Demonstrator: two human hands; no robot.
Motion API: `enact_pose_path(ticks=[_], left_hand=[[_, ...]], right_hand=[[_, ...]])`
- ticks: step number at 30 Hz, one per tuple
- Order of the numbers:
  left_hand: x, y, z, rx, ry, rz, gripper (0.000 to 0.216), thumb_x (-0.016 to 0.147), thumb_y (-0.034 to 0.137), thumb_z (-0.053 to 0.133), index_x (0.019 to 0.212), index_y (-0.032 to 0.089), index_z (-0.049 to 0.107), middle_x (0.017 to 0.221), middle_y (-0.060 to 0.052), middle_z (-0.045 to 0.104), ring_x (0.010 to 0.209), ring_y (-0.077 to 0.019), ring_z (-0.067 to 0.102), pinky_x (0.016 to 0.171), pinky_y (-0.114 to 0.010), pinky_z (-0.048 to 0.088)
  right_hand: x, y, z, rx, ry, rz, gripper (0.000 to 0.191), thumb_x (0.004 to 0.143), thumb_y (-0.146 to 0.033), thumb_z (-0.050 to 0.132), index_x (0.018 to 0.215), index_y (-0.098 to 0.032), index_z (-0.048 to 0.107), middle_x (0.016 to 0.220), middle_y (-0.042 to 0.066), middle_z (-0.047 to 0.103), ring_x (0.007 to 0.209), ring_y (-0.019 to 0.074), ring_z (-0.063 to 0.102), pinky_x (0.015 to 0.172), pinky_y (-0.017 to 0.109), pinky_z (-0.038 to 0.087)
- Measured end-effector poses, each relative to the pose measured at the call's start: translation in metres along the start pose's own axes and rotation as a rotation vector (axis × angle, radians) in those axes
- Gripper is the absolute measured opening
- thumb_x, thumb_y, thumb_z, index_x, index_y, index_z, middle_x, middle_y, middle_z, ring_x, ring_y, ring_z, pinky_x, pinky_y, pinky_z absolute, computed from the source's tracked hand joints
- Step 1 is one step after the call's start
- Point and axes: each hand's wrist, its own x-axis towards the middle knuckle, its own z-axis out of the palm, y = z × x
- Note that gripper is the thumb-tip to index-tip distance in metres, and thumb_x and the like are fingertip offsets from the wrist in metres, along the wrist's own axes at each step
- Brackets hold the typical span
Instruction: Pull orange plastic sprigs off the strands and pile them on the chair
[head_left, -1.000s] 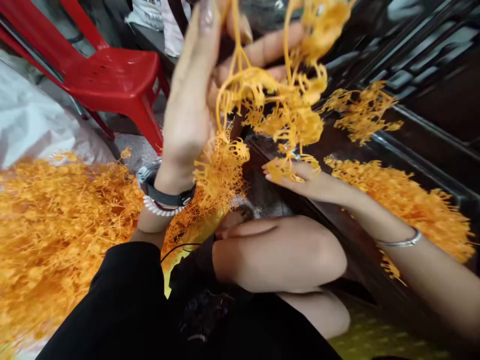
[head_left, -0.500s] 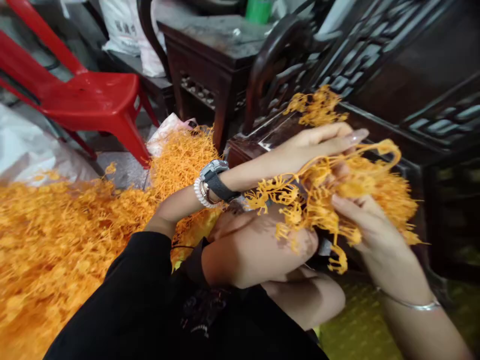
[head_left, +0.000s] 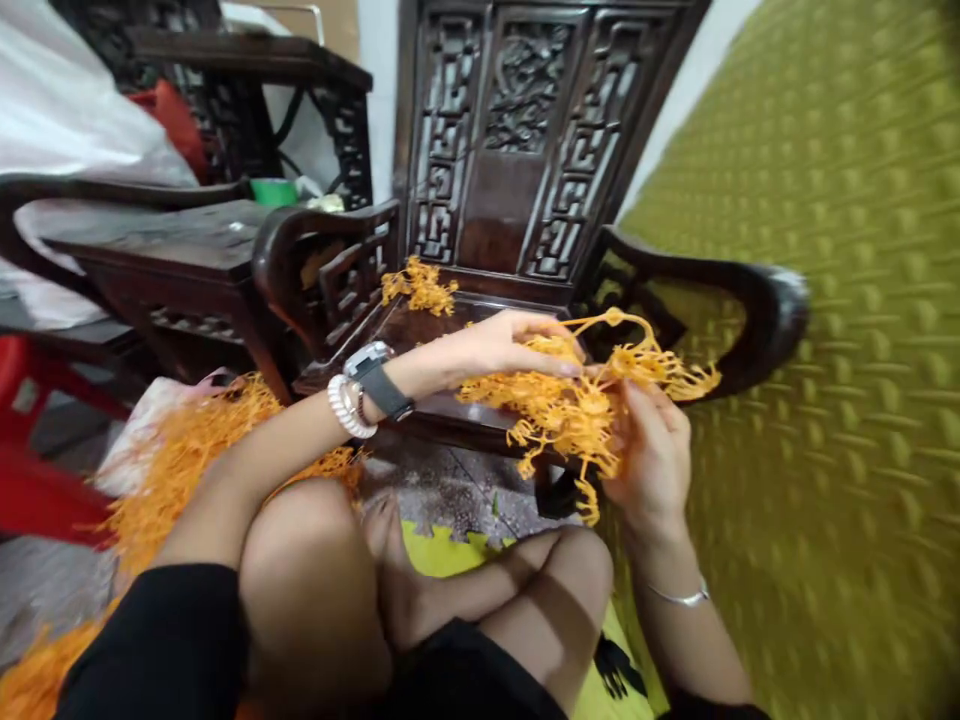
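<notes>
Between my two hands, over the front of a dark wooden chair seat, is a bunch of orange branching strands (head_left: 570,415) with small frilled ends. They look like plastic, though I cannot be sure. My left hand (head_left: 517,345) curls over the bunch from the left, its fingers closed on the strands. From the right, my right hand (head_left: 656,450) pinches strands between thumb and fingers; a thin loop arches up between the hands. A smaller orange clump (head_left: 420,287) lies at the back left of the chair seat (head_left: 409,330).
A large orange heap (head_left: 195,450) spills from a white bag at left, beside a red plastic chair (head_left: 37,450). A dark wooden side table (head_left: 172,240) bears a green roll (head_left: 274,192). On the right stands a yellow-green textured mat (head_left: 825,400); a carved chair back (head_left: 510,150) rises behind.
My view has swung to the right, bringing the chair back and mat into sight. Both hands still hold the orange strands, and the right hand is now more upright beside the bunch.
</notes>
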Motion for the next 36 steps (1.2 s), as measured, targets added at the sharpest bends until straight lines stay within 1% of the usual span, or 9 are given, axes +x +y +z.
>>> enact_pose_path(ticks=[4,7,12,15,20,23,27,31,36], left_hand=[[0.000,-0.011,0.010,-0.118,0.112,-0.137,0.016,0.074,0.024,0.065,0.086,0.013,0.064,0.084,-0.002,0.066,0.073,-0.0098,0.059,0.069,-0.023,0.047],[-0.007,-0.014,0.000,-0.072,0.236,-0.193,0.016,0.069,0.019,0.064,0.085,0.015,0.065,0.074,0.003,0.063,0.061,-0.0061,0.052,0.057,-0.018,0.039],[-0.015,-0.014,-0.020,0.268,0.137,-0.190,0.020,0.063,0.018,0.067,0.082,0.016,0.068,0.076,0.004,0.063,0.066,-0.0074,0.052,0.064,-0.019,0.038],[-0.021,-0.011,-0.020,0.510,0.167,-0.179,0.022,0.061,0.014,0.063,0.082,0.016,0.070,0.074,0.004,0.063,0.062,-0.0086,0.049,0.061,-0.021,0.037],[-0.036,0.002,-0.018,0.469,0.109,-0.225,0.022,0.071,0.020,0.057,0.087,0.017,0.071,0.077,0.001,0.067,0.057,-0.0079,0.046,0.054,-0.021,0.034],[-0.041,0.006,-0.014,0.425,0.084,-0.177,0.030,0.071,0.016,0.053,0.096,0.018,0.069,0.087,-0.001,0.068,0.061,-0.0085,0.050,0.055,-0.021,0.037],[-0.038,-0.003,-0.003,0.537,0.178,-0.108,0.041,0.071,0.010,0.047,0.107,0.016,0.064,0.089,-0.001,0.066,0.063,-0.0091,0.049,0.058,-0.021,0.039],[-0.031,-0.019,0.003,0.666,0.274,-0.065,0.043,0.076,0.014,0.046,0.117,0.017,0.059,0.075,0.001,0.061,0.057,-0.0098,0.046,0.055,-0.022,0.036],[-0.035,-0.022,-0.003,1.014,0.414,0.019,0.039,0.080,0.014,0.049,0.115,0.023,0.062,0.074,0.001,0.064,0.068,-0.0140,0.055,0.067,-0.027,0.040]], right_hand=[[-0.005,-0.013,-0.024,0.317,-0.130,0.041,0.035,0.087,-0.032,0.052,0.055,-0.022,0.040,0.050,-0.006,0.041,0.042,0.0084,0.043,0.050,0.024,0.047],[-0.012,-0.017,-0.039,0.524,-0.325,0.260,0.042,0.091,-0.030,0.044,0.054,-0.022,0.025,0.043,-0.011,0.022,0.025,0.0025,0.007,0.027,0.017,0.023],[-0.023,-0.014,-0.058,0.591,-0.508,0.506,0.032,0.087,-0.037,0.048,0.059,-0.021,0.044,0.038,-0.015,0.010,0.023,0.0015,-0.004,0.022,0.014,0.003],[-0.032,-0.017,-0.066,0.441,-0.498,0.415,0.028,0.086,-0.035,0.049,0.066,-0.019,0.061,0.033,-0.014,0.008,0.023,0.0023,0.000,0.025,0.014,0.010],[-0.037,-0.013,-0.075,0.077,-0.446,0.118,0.036,0.087,-0.042,0.051,0.074,-0.017,0.074,0.034,-0.006,0.034,0.030,0.0070,0.031,0.039,0.022,0.036],[-0.032,0.003,-0.065,-0.088,-0.490,0.026,0.034,0.083,-0.049,0.059,0.096,-0.020,0.072,0.074,0.005,0.069,0.068,0.0166,0.064,0.073,0.032,0.054],[-0.033,0.024,-0.029,0.052,-0.503,0.016,0.055,0.076,-0.054,0.066,0.124,-0.028,0.056,0.128,0.008,0.059,0.118,0.0239,0.056,0.103,0.041,0.043],[-0.042,0.030,0.004,0.244,-0.424,0.141,0.048,0.076,-0.051,0.067,0.116,-0.025,0.059,0.110,0.008,0.067,0.101,0.0226,0.065,0.095,0.041,0.049],[-0.051,0.033,0.011,0.158,-0.512,0.309,0.032,0.081,-0.031,0.067,0.111,-0.023,0.058,0.056,-0.005,0.060,0.050,0.0099,0.053,0.055,0.023,0.046]])
